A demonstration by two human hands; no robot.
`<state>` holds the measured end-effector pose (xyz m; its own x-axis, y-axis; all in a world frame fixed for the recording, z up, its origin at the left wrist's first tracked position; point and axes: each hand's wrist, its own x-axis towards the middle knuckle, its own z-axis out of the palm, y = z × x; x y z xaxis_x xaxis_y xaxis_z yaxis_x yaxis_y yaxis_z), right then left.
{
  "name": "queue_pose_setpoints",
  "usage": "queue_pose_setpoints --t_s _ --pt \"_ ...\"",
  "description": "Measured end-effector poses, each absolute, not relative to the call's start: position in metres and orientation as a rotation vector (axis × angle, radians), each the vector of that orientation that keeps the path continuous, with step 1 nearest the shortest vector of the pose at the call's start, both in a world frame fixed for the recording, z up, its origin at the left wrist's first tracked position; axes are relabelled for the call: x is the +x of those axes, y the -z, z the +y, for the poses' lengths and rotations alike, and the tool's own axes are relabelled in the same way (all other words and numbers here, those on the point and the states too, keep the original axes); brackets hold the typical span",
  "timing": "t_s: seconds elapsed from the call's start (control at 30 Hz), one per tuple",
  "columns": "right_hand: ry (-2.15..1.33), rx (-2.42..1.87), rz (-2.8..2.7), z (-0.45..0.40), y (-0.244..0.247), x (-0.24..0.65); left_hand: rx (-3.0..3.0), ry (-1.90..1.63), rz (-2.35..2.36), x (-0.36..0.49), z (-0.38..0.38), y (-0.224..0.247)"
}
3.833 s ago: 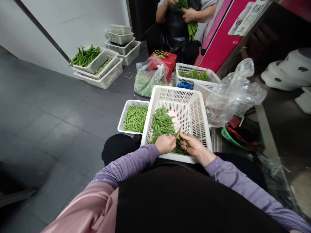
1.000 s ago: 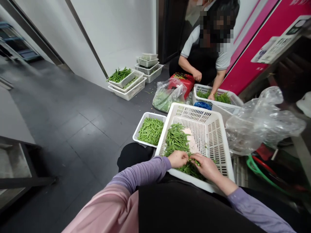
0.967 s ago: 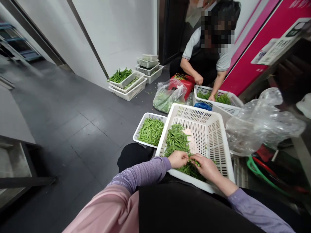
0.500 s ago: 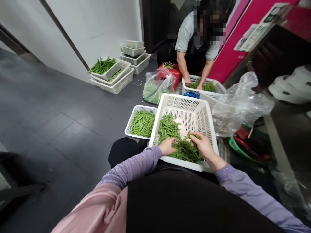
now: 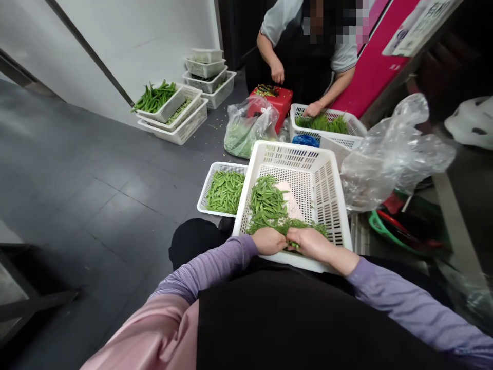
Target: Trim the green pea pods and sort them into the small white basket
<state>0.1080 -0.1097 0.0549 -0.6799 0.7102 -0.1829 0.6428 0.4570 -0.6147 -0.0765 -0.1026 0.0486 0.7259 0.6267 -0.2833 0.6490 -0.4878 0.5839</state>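
Across my lap rests a large white basket (image 5: 327,187). My left hand (image 5: 269,240) and my right hand (image 5: 310,242) meet over its near end, fingertips touching. In the right fingers are green pea pods (image 5: 294,245); the left fingers pinch at the end of one, mostly hidden. Beneath and behind the hands lies a darker heap of green trimmings (image 5: 320,227), partly covered. A pile of loose pea pods (image 5: 266,198) fills the basket's left side, beside a pale pinkish patch (image 5: 289,198). Left of it stands a smaller white basket (image 5: 204,189) of pods.
Ahead, a co-worker's hand (image 5: 314,109) is in another white basket (image 5: 356,123) of greens. A red stool (image 5: 283,105), a bag of greens (image 5: 242,136) and a clear plastic bag (image 5: 400,149) stand nearby. Stacked baskets (image 5: 188,128) line the wall.
My right hand has moved down and left with the pods and met my left hand, which shifted slightly right. The co-worker's one hand has lifted out of the far basket towards the red stool.
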Motion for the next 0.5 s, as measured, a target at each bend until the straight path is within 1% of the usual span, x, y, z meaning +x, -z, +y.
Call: queue_pose_setpoints --t_s 0.07,0.13,0.2,0.27,0.33,0.4,0.5 --pt "-1.350 -1.349 -2.147 -0.103 -0.049 0.107 2.187 -0.147 1.061 -0.076 -0.098 -0.050" --pt "-1.627 -1.421 -1.551 -0.093 -0.040 0.110 2.154 -0.284 1.200 -0.076 -0.093 -0.049" --pt "-1.715 -1.396 -1.025 -0.079 -0.028 0.119 2.189 -0.228 1.285 -0.075 -0.093 -0.044" --pt "-1.649 -1.385 -0.715 -0.060 -0.015 0.130 2.250 -0.022 1.254 -0.073 -0.096 -0.035" --pt "-1.544 -1.495 -0.701 -0.037 -0.002 0.140 2.299 0.104 1.139 -0.072 -0.100 -0.025" --pt "-1.424 -1.741 -0.960 -0.014 0.012 0.143 2.334 0.064 1.067 -0.071 -0.101 -0.017" --pt "-1.223 -2.044 -1.337 0.020 0.032 0.130 2.335 0.002 1.080 -0.069 -0.097 -0.012"
